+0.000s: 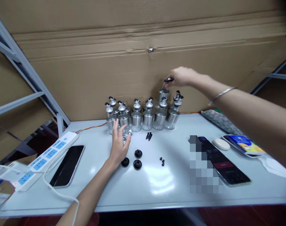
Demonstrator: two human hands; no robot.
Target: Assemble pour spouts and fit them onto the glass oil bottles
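Several small glass bottles with metal sleeves and black-lever spouts (143, 116) stand in a cluster at the back of the white table (157, 185). My right hand (182, 77) reaches over them and pinches the black top of a raised bottle (163, 93) at the back of the cluster. My left hand (118, 142) rests on the table in front of the leftmost bottles, fingers around a small clear piece (128, 134). Three black round caps (134, 159) lie just right of that hand.
Small black parts (149, 136) and tiny black rings (162, 161) lie mid-table. A white power strip (42, 158) and a dark phone (67, 165) are at left. At right lie another phone (222, 161), a white oval object (221, 144) and a colourful phone (244, 144). Cardboard backs the table.
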